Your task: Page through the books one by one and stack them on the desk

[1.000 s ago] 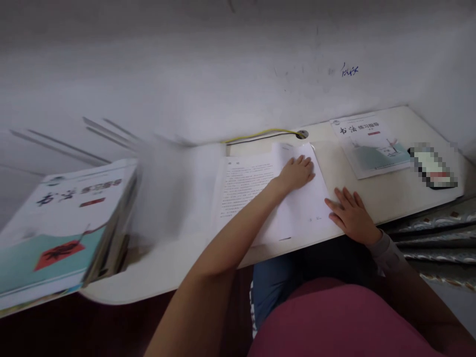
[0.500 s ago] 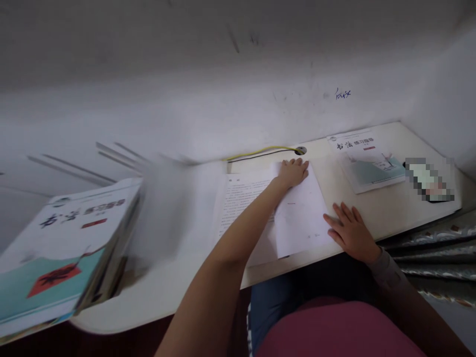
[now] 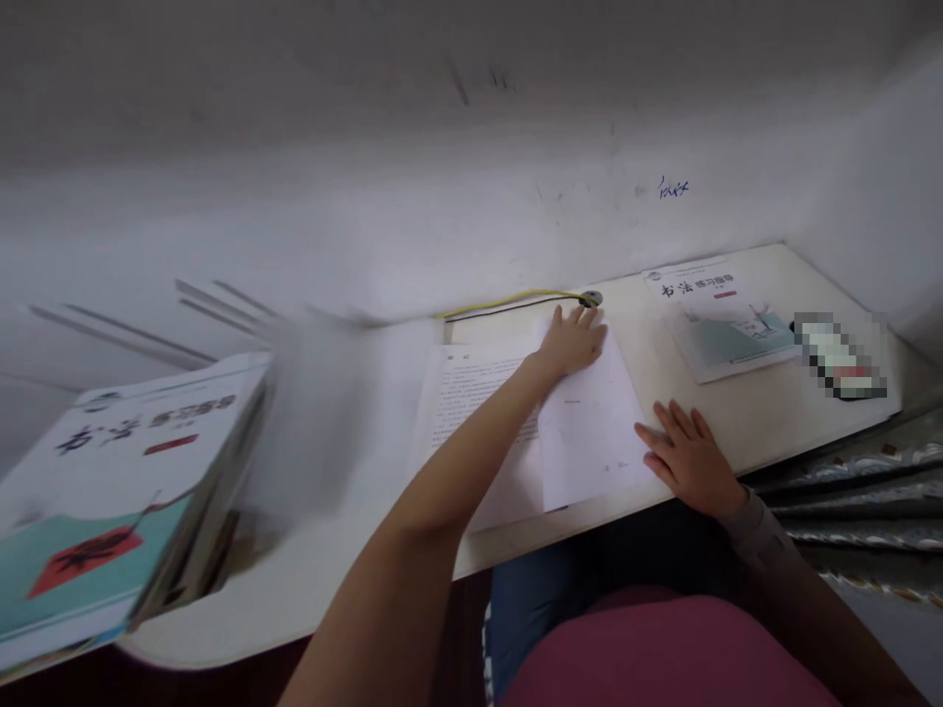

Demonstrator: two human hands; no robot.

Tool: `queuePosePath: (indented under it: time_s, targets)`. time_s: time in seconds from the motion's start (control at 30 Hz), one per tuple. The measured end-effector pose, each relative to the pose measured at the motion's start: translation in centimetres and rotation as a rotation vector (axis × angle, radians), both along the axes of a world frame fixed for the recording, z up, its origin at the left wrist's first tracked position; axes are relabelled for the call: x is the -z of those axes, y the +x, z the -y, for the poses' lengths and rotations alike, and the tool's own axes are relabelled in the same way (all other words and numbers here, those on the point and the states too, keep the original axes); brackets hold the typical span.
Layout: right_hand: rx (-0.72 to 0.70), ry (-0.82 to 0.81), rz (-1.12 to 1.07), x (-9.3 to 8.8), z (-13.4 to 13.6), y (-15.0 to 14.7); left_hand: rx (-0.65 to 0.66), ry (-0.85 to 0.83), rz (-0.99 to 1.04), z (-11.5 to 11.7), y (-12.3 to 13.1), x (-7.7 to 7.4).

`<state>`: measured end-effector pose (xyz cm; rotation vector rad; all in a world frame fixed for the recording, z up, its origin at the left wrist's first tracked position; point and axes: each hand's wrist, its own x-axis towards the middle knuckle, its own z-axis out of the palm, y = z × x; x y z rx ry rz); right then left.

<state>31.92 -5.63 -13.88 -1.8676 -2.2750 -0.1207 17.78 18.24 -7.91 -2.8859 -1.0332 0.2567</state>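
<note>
cream desk [image 3: 744,417], grey wall [image 3: 368,196]; left hand [image 3: 575,341], right hand [image 3: 691,460] touch paper [image 3: 589,437], grip open.

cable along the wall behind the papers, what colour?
Yellow cable, ending at the desk grommet by the left hand; head view.

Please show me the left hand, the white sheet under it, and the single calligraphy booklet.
left hand [image 3: 571,344], head view, back of the hand.
white sheet [image 3: 589,437], head view, bare middle.
calligraphy booklet [image 3: 726,319], head view, front cover.
</note>
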Motion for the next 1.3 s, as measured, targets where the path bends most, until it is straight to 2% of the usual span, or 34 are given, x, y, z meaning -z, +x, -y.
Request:
queuePosePath:
  time_s: [0.1,0.2,0.3,0.43,0.77,0.93,1.07,1.13,1.23,1.3]
  targets:
    - [0.006,-0.009,-0.028,-0.1,0.0,0.1,0.065,0.060,-0.007,6.5,-2.5,-0.2]
    - [0.010,-0.028,-0.060,-0.2,-0.3,1.2,0.126,-0.007,-0.044,13.2,-5.1,1.0]
    - [0.032,-0.041,-0.061,-0.1,-1.0,3.0,0.110,-0.046,0.000,16.5,-6.0,2.5]
    - [-0.022,-0.076,-0.049,0.2,-1.9,4.5,0.080,-0.112,0.038,16.4,-5.3,3.2]
    - [-0.034,-0.064,-0.023,0.5,-1.9,4.5,0.169,-0.215,0.109,16.3,-5.1,3.0]
    - [-0.033,-0.064,-0.029,0.7,-2.0,4.6,0.208,-0.271,0.117,15.7,-4.3,3.1]
    - [-0.040,-0.059,-0.045,0.6,-2.0,4.6,0.260,-0.287,0.137,15.5,-4.4,2.6]
    - [-0.035,-0.060,-0.047,0.5,-2.0,4.5,0.218,-0.238,0.143,15.1,-4.9,2.1]
    - [-0.026,-0.066,-0.044,0.4,-2.0,4.5,0.010,-0.120,0.111,14.0,-5.5,1.6]
    - [-0.028,-0.071,-0.045,0.4,-2.0,4.5,-0.056,-0.124,0.061,13.2,-5.6,1.6]
